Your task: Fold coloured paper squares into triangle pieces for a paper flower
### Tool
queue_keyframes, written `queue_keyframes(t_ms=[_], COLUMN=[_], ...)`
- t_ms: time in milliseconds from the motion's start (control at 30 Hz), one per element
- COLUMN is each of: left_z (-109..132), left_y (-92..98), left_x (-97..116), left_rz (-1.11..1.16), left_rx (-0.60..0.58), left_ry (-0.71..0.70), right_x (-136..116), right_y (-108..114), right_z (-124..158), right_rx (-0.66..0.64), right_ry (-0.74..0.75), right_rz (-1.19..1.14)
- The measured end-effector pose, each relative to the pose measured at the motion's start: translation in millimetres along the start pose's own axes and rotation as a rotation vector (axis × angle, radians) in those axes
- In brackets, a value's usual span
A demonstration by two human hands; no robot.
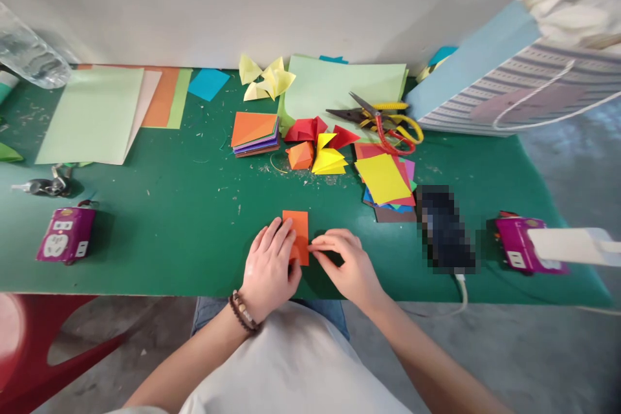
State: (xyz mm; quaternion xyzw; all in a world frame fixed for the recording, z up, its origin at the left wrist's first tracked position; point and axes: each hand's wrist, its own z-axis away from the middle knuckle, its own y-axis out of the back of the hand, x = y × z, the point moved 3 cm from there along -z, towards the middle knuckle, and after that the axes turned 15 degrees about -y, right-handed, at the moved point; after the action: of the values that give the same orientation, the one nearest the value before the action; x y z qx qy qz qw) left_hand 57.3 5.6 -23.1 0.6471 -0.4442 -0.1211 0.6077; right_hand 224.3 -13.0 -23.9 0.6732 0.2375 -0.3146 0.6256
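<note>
A narrow orange paper [301,228] lies upright in view near the front edge of the green table [194,226]. Over its left part rests my left hand [272,265], palm down with the fingers stretched out. My right hand [347,265] is at the paper's right edge, thumb and forefinger pinched together there. Whether the paper's edge is between those fingertips is too small to tell. Part of the paper is hidden under my left hand.
Behind lie an orange-topped paper stack [255,129], yellow folded paper [330,156], red-handled scissors [383,129] and a yellow-topped stack [384,179]. A phone [446,229] and a purple socket block [519,246] are at right, another purple block [66,234] at left.
</note>
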Motion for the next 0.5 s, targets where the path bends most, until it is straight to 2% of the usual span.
queue_keyframes(t_ms=[267, 500], left_z=[-1, -1], left_y=[1.0, 2.4], left_x=[0, 1], left_rz=[0.0, -0.004], left_rx=[-0.013, 0.0], left_ry=[0.0, -0.008], right_x=[4, 4], right_y=[-5, -6], right_z=[-24, -56], right_rx=[0.01, 0.077], right_ry=[-0.05, -0.079], right_rz=[0.062, 0.072])
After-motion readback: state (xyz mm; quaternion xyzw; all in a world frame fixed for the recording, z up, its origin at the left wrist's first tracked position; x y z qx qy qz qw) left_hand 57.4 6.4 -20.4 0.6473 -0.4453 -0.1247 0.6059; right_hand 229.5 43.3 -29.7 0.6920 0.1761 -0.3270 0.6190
